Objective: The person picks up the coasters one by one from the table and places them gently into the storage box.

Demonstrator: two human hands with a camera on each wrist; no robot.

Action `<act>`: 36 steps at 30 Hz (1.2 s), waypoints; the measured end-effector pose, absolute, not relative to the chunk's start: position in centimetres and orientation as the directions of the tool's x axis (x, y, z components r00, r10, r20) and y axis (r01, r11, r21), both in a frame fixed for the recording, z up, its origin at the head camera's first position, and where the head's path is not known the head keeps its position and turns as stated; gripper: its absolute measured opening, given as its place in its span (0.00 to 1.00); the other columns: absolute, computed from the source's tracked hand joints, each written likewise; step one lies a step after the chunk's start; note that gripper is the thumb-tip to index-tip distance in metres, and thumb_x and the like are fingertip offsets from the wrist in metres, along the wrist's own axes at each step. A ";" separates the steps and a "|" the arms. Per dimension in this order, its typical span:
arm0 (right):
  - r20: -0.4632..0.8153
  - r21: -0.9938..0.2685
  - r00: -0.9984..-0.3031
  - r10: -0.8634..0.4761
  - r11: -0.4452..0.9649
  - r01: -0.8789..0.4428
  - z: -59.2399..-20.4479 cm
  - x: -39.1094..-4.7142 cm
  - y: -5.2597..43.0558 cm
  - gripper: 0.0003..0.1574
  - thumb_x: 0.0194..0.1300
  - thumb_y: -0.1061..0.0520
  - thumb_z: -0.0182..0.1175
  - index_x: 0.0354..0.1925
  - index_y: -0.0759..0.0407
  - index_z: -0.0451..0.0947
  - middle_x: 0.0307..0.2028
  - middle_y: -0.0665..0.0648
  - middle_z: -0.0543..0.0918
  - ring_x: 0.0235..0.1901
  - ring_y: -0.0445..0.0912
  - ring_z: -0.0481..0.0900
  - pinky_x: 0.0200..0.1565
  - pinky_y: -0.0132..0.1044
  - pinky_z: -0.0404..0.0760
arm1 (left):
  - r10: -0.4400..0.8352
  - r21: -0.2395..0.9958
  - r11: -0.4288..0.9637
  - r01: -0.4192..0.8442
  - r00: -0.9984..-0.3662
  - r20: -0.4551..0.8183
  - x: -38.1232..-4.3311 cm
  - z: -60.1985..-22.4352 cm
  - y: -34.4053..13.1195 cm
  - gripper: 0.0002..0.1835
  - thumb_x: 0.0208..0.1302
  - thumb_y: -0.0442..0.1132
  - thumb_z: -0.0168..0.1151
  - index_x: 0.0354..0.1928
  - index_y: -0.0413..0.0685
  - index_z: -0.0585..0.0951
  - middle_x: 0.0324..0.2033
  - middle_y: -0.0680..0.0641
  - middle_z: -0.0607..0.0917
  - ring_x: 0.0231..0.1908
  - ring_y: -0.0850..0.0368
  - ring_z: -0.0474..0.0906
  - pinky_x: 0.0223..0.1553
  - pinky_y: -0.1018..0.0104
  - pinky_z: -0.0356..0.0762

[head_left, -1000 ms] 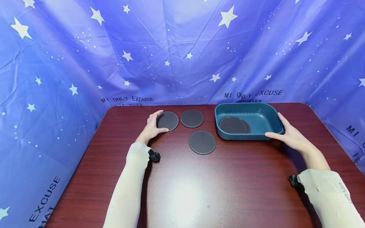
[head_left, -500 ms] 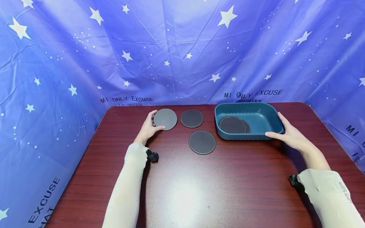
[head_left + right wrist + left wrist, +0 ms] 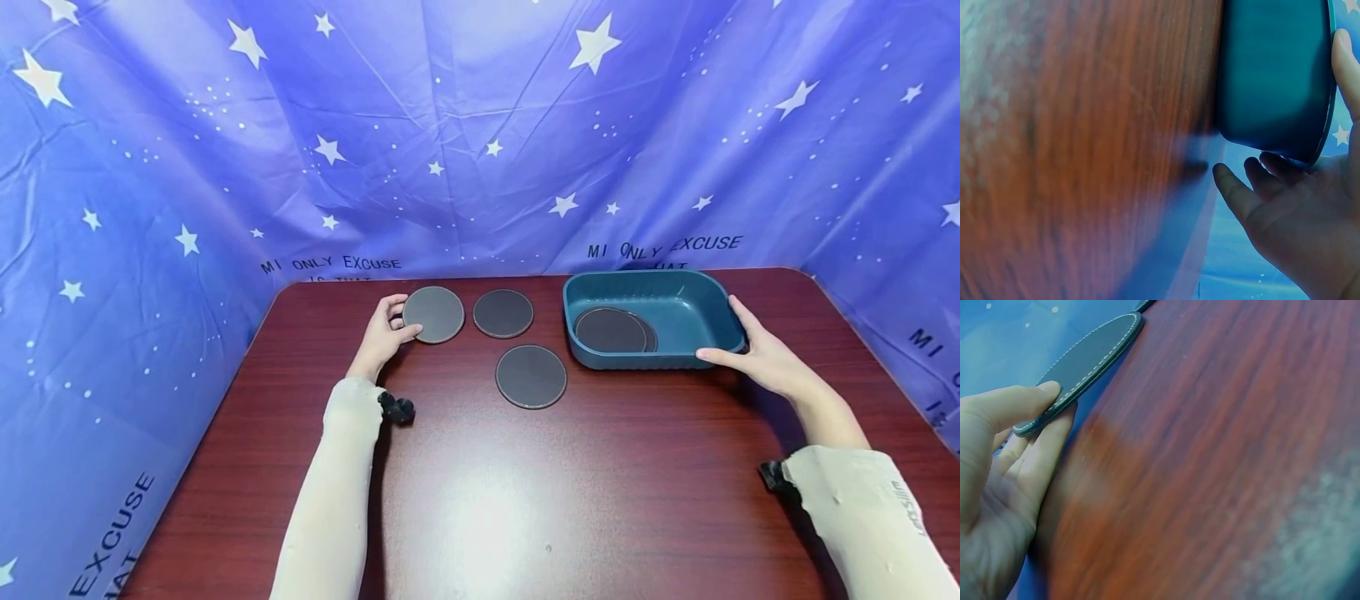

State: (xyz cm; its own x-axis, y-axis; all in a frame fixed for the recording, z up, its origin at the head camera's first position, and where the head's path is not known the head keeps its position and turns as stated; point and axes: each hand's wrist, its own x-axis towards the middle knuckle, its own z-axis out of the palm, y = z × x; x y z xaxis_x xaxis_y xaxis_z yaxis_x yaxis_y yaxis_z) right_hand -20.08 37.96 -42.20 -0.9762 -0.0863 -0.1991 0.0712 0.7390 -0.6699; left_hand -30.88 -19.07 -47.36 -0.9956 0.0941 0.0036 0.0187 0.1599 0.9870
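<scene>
At the back left, my left hand (image 3: 384,335) pinches a round dark-grey coaster (image 3: 433,315) by its left edge. The left wrist view shows the thumb (image 3: 1050,390) on the coaster's stitched face and fingers beneath it; the coaster (image 3: 1094,353) is tilted and raised over the table. My right hand (image 3: 757,350) holds the right end of a teal plastic basin (image 3: 637,360), thumb at the front rim and a finger at the back corner. In the right wrist view the other fingers (image 3: 1235,190) spread near the basin's end wall. Overlapping coasters (image 3: 609,331) lie inside the basin's left part.
Two more coasters lie flat on the reddish-brown wooden table (image 3: 420,500): one coaster (image 3: 503,313) at the back and another coaster (image 3: 531,377) nearer the front. A blue star-printed curtain (image 3: 450,208) stands behind the table and at both sides.
My left hand has lifted the coaster from the table and drawn it slightly left, its face now looking lighter. The right hand and basin have stayed in place.
</scene>
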 end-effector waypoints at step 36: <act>-0.202 -0.675 -0.975 -0.092 0.734 0.070 -42.0 -20.1 37.9 0.70 0.67 0.38 0.61 0.77 0.50 0.17 0.77 0.68 0.25 0.75 0.74 0.33 0.66 0.79 0.46 | 0.152 0.983 -0.061 -0.175 -0.975 -0.164 -31.0 -46.0 -18.4 0.31 0.72 0.24 0.49 0.75 0.43 0.61 0.61 0.42 0.71 0.39 0.66 0.80 0.37 0.73 0.86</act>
State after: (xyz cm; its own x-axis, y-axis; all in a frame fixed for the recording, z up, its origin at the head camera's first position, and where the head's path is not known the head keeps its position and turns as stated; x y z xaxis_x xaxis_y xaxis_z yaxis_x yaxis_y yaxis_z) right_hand -20.12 37.93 -41.98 -0.9751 -0.0923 -0.2016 0.0702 0.7340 -0.6755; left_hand -30.98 -18.41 -46.03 -0.9747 0.1519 -0.1641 -0.1749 -0.0605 0.9827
